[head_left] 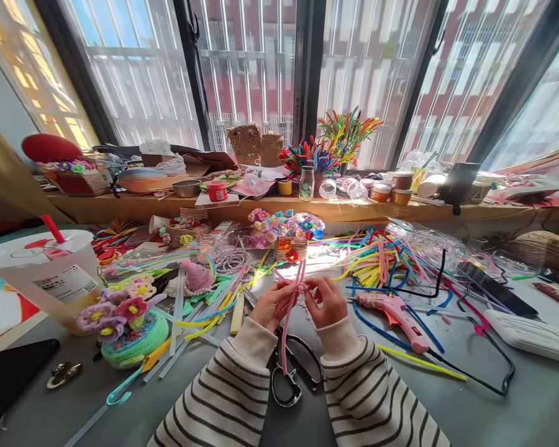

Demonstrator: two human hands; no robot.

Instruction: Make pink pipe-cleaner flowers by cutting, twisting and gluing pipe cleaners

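My left hand [274, 305] and my right hand [328, 303] meet at the middle of the table, fingertips pinched together. Between them they hold pink pipe cleaners [286, 332], with ends sticking up past the fingers and one long end hanging down from my left hand. The exact join at the fingertips is too small to make out. Under my wrists lies a pair of black-handled scissors [286, 395], its blades hidden by my hands. To the right of my right hand rests a pink hot glue gun [395, 315] with a black cord.
At the left stand a drink cup with a red straw [65, 285] and a green pot of fuzzy flowers [137, 338]. Pipe cleaners [377, 264] are heaped at the right, near a dark phone [496, 288]. A small flower basket [291, 248] stands ahead. Jars and bottles line the windowsill [256, 211].
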